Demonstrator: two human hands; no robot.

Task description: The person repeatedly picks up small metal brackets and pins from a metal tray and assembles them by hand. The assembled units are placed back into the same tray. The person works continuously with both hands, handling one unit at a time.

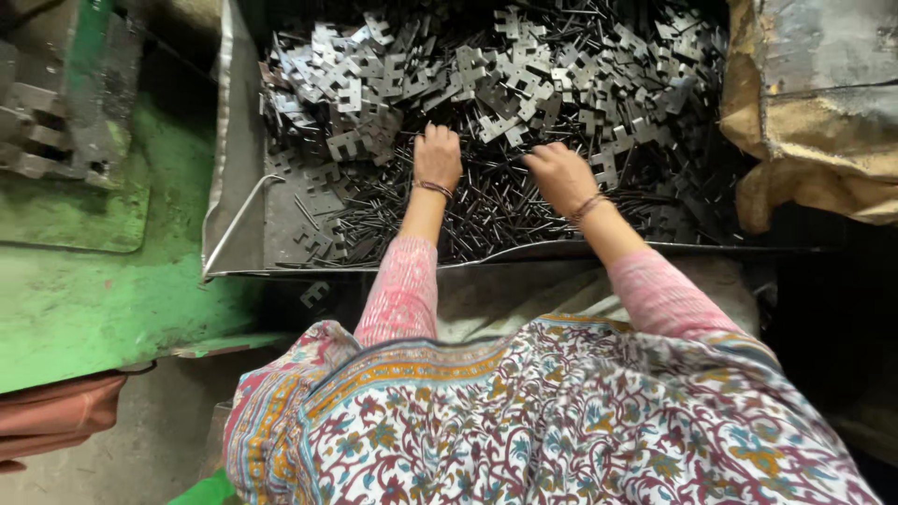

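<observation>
Looking left to right, I see my left hand (437,156) curled knuckles-up on flat grey notched metal stampings (374,84) in the shallow sheet-metal tray (238,178); my right hand (561,176) rests loosely cupped on thin dark metal rods (486,210).

Both arms stretch forward over metal tray (245,178). Left hand (437,157) palm down, fingers curled. Right hand (561,176) palm down beside it, fingers bent.
</observation>
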